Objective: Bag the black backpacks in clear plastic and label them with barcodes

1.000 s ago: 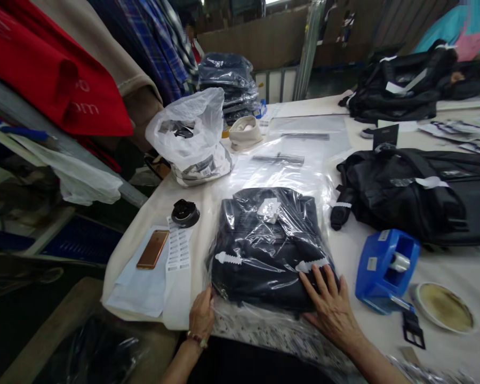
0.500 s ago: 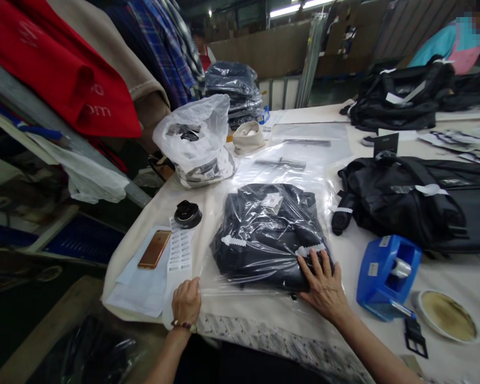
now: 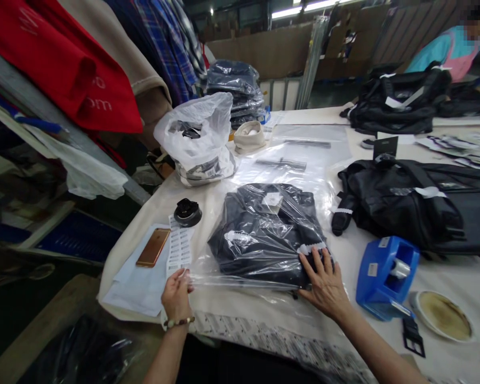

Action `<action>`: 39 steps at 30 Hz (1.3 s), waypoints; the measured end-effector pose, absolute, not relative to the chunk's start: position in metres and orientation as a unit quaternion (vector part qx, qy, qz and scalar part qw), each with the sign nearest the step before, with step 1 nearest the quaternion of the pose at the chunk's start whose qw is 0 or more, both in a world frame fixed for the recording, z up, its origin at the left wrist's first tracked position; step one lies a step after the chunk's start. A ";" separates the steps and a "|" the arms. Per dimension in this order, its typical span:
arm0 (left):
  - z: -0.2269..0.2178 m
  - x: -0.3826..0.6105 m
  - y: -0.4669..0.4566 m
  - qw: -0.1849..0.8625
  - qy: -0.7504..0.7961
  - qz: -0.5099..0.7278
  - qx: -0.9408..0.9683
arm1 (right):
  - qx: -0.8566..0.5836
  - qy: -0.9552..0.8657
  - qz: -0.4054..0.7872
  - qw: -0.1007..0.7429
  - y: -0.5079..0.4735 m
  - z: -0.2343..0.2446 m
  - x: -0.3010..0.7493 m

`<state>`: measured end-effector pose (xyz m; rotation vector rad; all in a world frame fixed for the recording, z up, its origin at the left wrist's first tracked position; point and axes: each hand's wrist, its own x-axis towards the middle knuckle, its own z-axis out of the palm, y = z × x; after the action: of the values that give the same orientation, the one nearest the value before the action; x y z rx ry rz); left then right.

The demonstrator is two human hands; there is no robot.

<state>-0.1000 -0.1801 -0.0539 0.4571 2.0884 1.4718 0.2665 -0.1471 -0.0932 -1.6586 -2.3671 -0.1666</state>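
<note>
A black backpack [image 3: 260, 234] lies on the table inside a clear plastic bag [image 3: 208, 266]. My left hand [image 3: 177, 296] pinches the near left corner of the plastic and holds it out to the left, so its edge is stretched. With fingers spread, my right hand [image 3: 324, 280] rests flat on the lower right part of the bagged backpack, beside a white wrapped strip. A white tag [image 3: 272, 201] shows through the plastic near the top of the backpack.
To the right sit a blue tape dispenser [image 3: 386, 277], a round dish [image 3: 444, 316] and another black backpack [image 3: 408, 202]. A phone [image 3: 153, 247], label sheet [image 3: 178, 250] and black roll [image 3: 188, 213] lie left. A white plastic bag [image 3: 200, 138] stands behind; a co-worker [image 3: 444, 50] is far right.
My left hand has turned and lifted slightly to the left, drawing the plastic bag's corner outward and tightening its near edge. My right hand stays on the backpack.
</note>
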 end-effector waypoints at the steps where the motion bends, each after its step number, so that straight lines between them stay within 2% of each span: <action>1: -0.061 -0.094 -0.179 0.291 0.769 0.554 0.131 | -0.566 -0.813 -0.059 0.124 -0.147 -0.093 0.266; 5: -0.099 -0.062 -0.174 0.390 0.749 0.531 0.075 | -0.565 -0.813 -0.070 0.119 -0.145 -0.094 0.265; 9: -0.120 -0.043 -0.172 0.428 0.754 0.495 0.056 | -0.563 -0.815 -0.071 0.118 -0.146 -0.095 0.264; 17: -0.114 -0.059 -0.211 0.452 0.795 0.388 0.113 | -0.555 -0.822 -0.067 0.111 -0.145 -0.094 0.265; 22: -0.092 -0.057 -0.256 0.467 0.798 0.324 0.198 | -0.571 -0.814 -0.057 0.091 -0.146 -0.093 0.264; 25: -0.070 -0.043 -0.254 0.383 0.733 0.315 0.465 | -0.574 -0.812 -0.053 0.095 -0.146 -0.093 0.262; 27: -0.060 -0.030 -0.230 0.225 0.585 0.303 0.718 | -0.575 -0.810 -0.049 0.100 -0.146 -0.094 0.261; 29: -0.059 -0.020 -0.194 0.066 0.462 0.252 0.848 | -0.576 -0.809 -0.046 0.102 -0.146 -0.094 0.262; 31: -0.069 -0.019 -0.159 -0.017 0.419 0.138 0.897 | -0.573 -0.812 -0.045 0.099 -0.146 -0.093 0.263; 33: -0.084 -0.028 -0.136 -0.039 0.388 0.048 0.920 | -0.567 -0.817 -0.045 0.093 -0.147 -0.092 0.264; 39: -0.111 -0.056 -0.129 -0.097 0.358 0.008 0.928 | -0.554 -0.827 -0.018 0.098 -0.149 -0.088 0.266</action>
<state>-0.0559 -0.1287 -0.1114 3.1114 1.2013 0.0279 0.2657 -0.1493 -0.0875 -1.6386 -2.4459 -0.0537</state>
